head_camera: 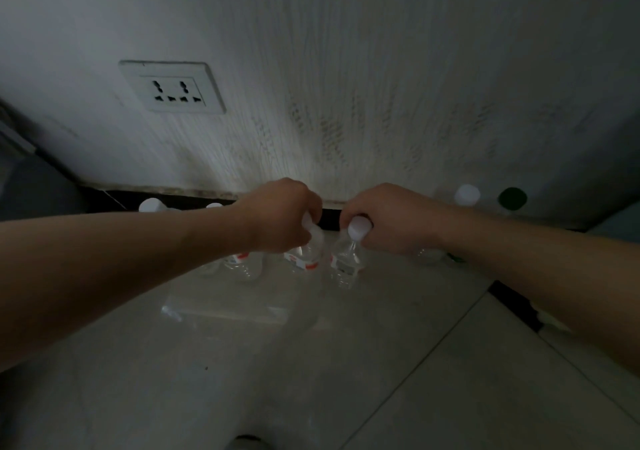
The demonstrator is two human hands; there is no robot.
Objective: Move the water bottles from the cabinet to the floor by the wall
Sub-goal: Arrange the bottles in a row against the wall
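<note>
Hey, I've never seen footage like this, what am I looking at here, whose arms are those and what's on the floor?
This is one picture from a camera worn on a person's head, looking down at their own bare arms. There is no machine. The left hand grips the neck of a clear water bottle, and the right hand grips another bottle by its white cap. More bottles stand on the tiled floor along the wall, one with a green cap. A socket sits on the wall.

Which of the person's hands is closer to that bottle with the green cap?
Right. The right hand grips a white-capped bottle, with the green-capped bottle farther off to its right by the wall. The left hand, holding another bottle, is farther away.
</note>
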